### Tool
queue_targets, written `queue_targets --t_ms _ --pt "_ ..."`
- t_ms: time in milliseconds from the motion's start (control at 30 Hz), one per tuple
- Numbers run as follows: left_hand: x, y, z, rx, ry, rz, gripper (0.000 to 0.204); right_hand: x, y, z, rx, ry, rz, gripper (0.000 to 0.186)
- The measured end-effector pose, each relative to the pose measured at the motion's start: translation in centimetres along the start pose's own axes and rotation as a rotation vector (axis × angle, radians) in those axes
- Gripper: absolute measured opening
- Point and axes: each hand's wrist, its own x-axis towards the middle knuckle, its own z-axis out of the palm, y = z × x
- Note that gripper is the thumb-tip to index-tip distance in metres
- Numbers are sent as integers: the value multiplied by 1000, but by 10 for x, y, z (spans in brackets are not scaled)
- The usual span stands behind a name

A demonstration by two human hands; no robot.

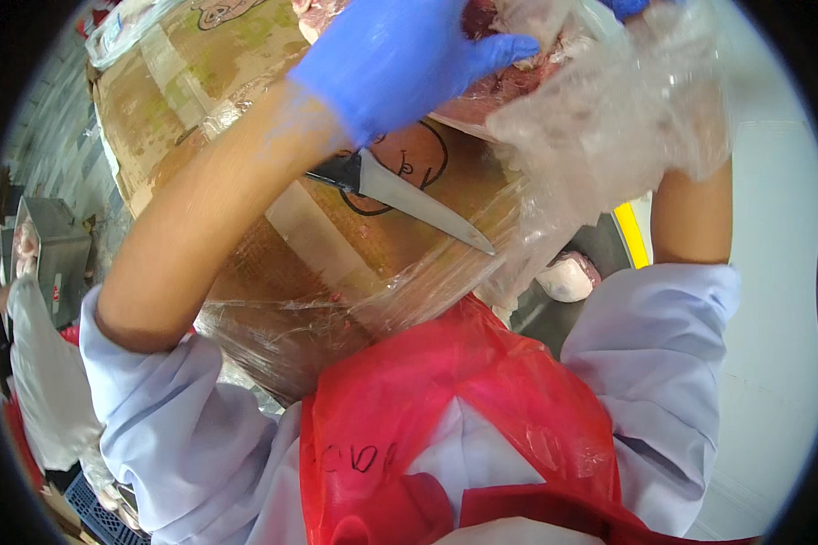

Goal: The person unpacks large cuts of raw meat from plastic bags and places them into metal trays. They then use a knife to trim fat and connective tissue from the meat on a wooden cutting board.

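My left hand (400, 68), in a blue glove, reaches over raw red meat (486, 100) at the top of the view. Its thumb stretches out across the meat, while the other fingers are partly cut off by the upper edge. My right hand (623, 7), also blue-gloved, barely shows at the top, its fingers hidden. Crumpled clear plastic sheeting (600, 118) hangs over my right wrist and forearm and runs beside the meat. Below my left wrist a knife (423, 204) with a black handle lies on a plastic-wrapped cardboard box (309, 245), blade toward the lower right.
A pale, reddish piece of meat (570, 276) sits on a grey surface by my right sleeve, near a yellow strip (632, 234). At far left are a metal container (59, 250) and another person's pale clothing (50, 372). A blue crate (100, 509) stands lower left.
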Motion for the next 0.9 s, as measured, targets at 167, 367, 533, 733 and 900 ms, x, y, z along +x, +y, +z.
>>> queue_targets --t_ms 167,367,533,733,900 --pt "33 -37 5 -259 -265 -9 21 23 -35 -36 130 -2 33 23" --pt "43 -50 9 -210 -286 92 7 10 -72 -83 270 -13 94 24" --pt "38 -55 6 -492 -393 -160 16 -10 -95 -115 336 2 132 26" --pt "47 -61 0 -716 -630 -476 19 -38 -73 -130 500 -66 246 28" --pt "50 -54 -27 -113 -552 -116 16 -50 -59 -116 52 264 121 26"
